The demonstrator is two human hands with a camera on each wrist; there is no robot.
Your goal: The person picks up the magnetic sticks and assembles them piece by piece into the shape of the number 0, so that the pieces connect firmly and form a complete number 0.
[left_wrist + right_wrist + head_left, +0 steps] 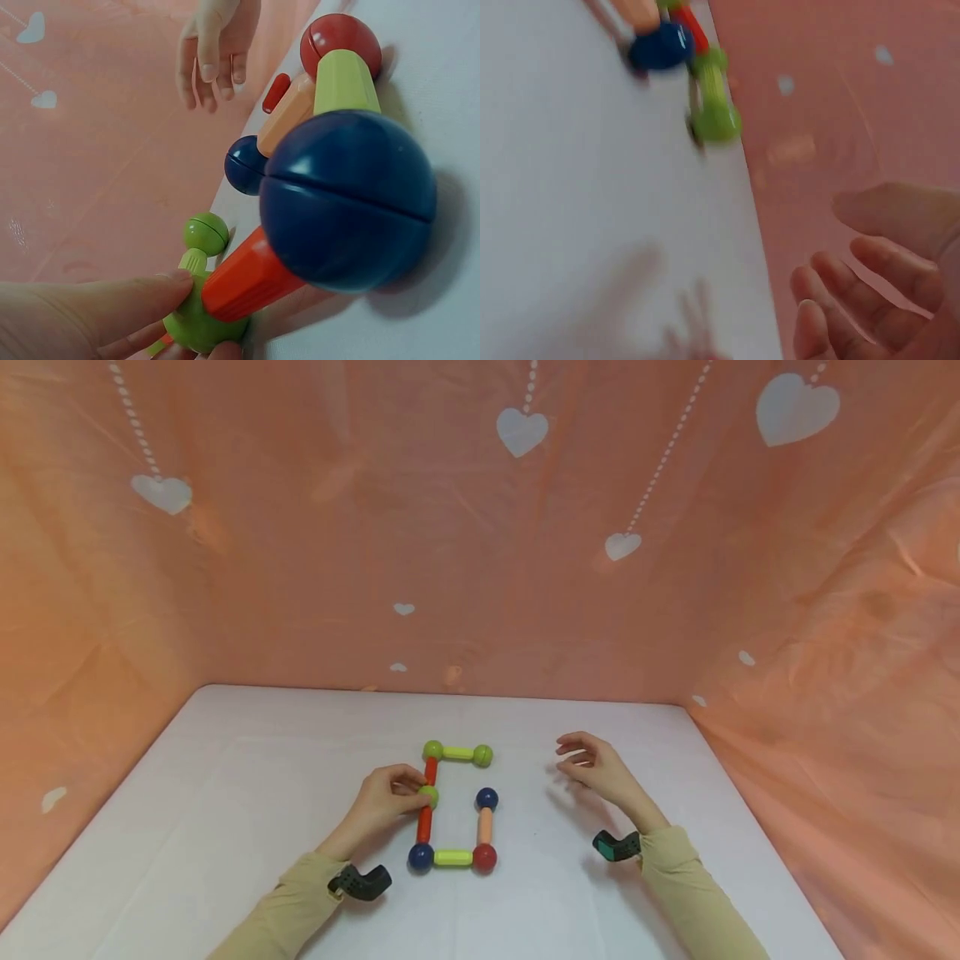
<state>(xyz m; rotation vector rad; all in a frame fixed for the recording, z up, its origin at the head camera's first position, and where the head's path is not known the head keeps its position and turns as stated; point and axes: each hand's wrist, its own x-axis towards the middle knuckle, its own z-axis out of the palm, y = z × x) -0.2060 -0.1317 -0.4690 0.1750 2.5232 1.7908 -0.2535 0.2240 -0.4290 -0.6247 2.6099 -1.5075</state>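
Note:
My left hand (382, 797) pinches a green ball (429, 796) at the middle of the left side of a flat toy frame of rods and balls. Red rods (251, 281) run from that ball to a green corner ball (432, 750) and a blue ball (349, 202). A lime rod (453, 858) joins the blue ball to a red ball (484, 857). From there a peach rod (486, 827) leads to another blue ball (487, 798). A gap separates it from the green end ball (482, 755). My right hand (596, 768) hovers right of the frame, fingers loosely bent, holding nothing.
The pieces lie on a white table (300, 735). Behind it hangs an orange-pink curtain (450, 568) with white hearts. A short red piece (276, 93) shows past the peach rod in the left wrist view. Each wrist wears a dark band (617, 846).

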